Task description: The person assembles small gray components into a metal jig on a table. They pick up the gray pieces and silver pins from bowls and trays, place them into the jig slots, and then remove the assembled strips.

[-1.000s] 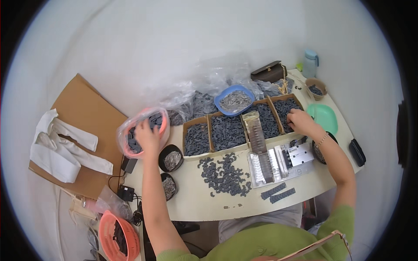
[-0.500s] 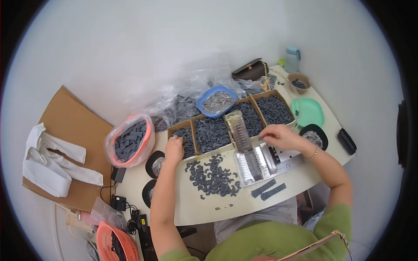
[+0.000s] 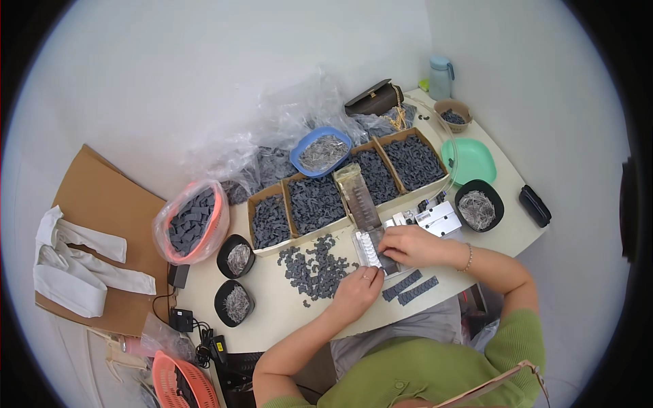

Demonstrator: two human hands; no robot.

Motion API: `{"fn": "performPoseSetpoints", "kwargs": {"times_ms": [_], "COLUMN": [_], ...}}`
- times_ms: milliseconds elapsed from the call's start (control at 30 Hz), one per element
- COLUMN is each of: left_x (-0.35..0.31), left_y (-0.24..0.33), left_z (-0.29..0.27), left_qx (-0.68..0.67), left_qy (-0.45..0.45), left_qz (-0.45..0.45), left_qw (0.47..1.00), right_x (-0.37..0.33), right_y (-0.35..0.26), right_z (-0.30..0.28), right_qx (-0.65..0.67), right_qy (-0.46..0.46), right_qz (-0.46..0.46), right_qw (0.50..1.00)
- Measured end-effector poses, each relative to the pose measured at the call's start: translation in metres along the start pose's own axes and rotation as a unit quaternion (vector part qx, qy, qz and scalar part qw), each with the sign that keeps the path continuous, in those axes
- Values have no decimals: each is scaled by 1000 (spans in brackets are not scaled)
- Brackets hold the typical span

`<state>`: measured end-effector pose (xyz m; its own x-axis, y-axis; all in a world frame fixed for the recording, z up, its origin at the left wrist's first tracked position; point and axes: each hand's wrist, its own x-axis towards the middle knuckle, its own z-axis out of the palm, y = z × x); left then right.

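My left hand (image 3: 358,292) is closed, its fingertips pinched together at the near edge of a slotted metal jig (image 3: 367,249). What they hold is too small to make out. My right hand (image 3: 416,245) lies over the jig's right part with its fingers bent down, hiding whatever is beneath the fingertips. Behind the jig a clear ribbed plastic piece (image 3: 358,197) leans back on the boxes. A loose pile of small dark grey parts (image 3: 314,268) spreads left of the jig. Two dark grey strips (image 3: 417,290) lie on the table just right of my left hand.
Cardboard boxes of grey parts (image 3: 316,202) line the back, a blue tray of metal pins (image 3: 322,152) on top. Black bowls of pins (image 3: 235,304) stand left, another black bowl (image 3: 479,206) right. A silver metal block (image 3: 437,219) sits behind my right hand; a green tray (image 3: 471,162) lies beyond.
My left hand has left the leftmost box and come right, down to the jig. My right hand has moved left and nearer, onto the jig. The view has shifted slightly.
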<state>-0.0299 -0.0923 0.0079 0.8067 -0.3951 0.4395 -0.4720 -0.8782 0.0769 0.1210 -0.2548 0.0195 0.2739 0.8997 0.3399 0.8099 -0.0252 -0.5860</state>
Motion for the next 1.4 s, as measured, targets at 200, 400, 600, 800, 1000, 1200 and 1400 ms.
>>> {"fn": "performPoseSetpoints", "kwargs": {"times_ms": [200, 400, 600, 800, 1000, 1200, 1400], "left_x": [0, -5, 34, 74, 65, 65, 24], "left_y": [17, -20, -119, -141, -151, -122, -49], "left_z": [0, -26, -25, 0, -5, -17, -6], "left_qx": [105, -103, -31, -45, -21, -162, -292], "left_qy": [-6, -51, 68, 5, -13, 120, -10], "left_qz": [20, -56, -172, -220, -213, -243, -275], "left_qw": [994, 992, 982, 974, 977, 949, 916], "right_x": [-7, -15, -18, -5, 42, 81, 86], "right_y": [-2, -22, -35, -16, 28, 74, 71], "right_z": [22, 33, 35, 16, -33, -29, -33], "right_qx": [-136, -289, -344, -166, -295, -347, -324], "right_qy": [51, 53, 6, -67, 58, 85, 117], "right_qz": [-94, -195, -181, -78, -15, 31, 46], "right_qw": [985, 936, 921, 981, 953, 933, 938]}}
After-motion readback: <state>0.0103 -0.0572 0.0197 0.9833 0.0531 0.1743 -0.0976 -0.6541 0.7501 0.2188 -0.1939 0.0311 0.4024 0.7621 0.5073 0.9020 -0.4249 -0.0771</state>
